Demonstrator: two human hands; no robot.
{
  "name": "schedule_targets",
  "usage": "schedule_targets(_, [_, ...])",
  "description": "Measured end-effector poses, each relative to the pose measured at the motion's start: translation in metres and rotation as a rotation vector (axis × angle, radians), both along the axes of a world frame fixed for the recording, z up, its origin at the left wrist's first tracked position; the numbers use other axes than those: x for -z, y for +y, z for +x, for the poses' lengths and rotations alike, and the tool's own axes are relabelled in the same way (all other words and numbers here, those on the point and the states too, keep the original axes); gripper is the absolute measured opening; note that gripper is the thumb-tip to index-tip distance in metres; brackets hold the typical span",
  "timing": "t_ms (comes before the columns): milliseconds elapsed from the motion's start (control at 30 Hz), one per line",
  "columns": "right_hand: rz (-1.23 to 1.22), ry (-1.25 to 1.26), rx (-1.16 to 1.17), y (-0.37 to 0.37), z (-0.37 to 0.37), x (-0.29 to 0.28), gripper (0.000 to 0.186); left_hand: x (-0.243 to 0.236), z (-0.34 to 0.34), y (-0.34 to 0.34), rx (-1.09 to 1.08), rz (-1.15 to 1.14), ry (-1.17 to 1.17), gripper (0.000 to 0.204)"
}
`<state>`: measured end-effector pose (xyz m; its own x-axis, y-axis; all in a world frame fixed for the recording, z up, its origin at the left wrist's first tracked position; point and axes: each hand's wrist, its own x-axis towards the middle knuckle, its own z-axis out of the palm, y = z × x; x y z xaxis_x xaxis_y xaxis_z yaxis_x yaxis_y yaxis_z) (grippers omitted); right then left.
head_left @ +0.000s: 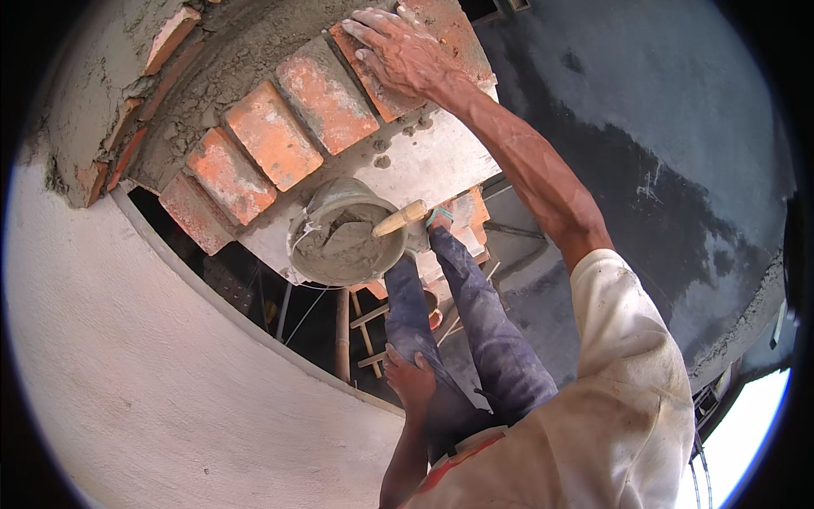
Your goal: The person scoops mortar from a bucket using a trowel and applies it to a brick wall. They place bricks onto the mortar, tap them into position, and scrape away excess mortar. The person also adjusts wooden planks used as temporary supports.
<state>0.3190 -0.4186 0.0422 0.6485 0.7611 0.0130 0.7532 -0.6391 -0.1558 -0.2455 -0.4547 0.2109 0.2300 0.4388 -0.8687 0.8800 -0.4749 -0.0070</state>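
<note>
1. The right hand (397, 53) lies open on an orange-red, rectangular clay brick (383, 93), fingers spread across its top; nothing is gripped.
2. That brick sits near the upper end of a slanting row, next to a larger-looking, pale-smeared red brick surface (454, 38) at the row's upper end.
3. Lower down the row lie more whitish-stained orange bricks (273, 136), side by side along a bed of rough grey mortar (203, 106).
4. The left hand (411, 379) rests on the left leg in dusty dark-blue trousers (487, 297), fingers loosely parted, holding nothing visible.
5. Between the legs and the row stands a round grey bucket (298, 246) with wet mortar inside.
6. A wooden-handled trowel (400, 219) lies in it, blade in the mortar, handle over the rim.
7. A smooth, pale curved wall (170, 339) fills the lower left.
</note>
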Motion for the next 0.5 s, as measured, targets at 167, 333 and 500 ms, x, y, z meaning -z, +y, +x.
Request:
schedule_targets(167, [-0.055, -0.165, 0.13, 0.04, -0.019, 0.013, 0.056, 0.003, -0.006, -0.002, 0.032, 0.009, -0.08, 0.079])
schedule_targets(333, [-0.015, -0.178, 0.117, 0.034, -0.021, 0.019, 0.056, 0.001, -0.01, 0.0, 0.037, 0.007, -0.071, 0.076])
schedule_targets(500, [0.126, -0.132, 0.107, 0.032, -0.014, 0.03, 0.054, 0.01, -0.005, 0.0, 0.048, 0.015, -0.055, 0.077])
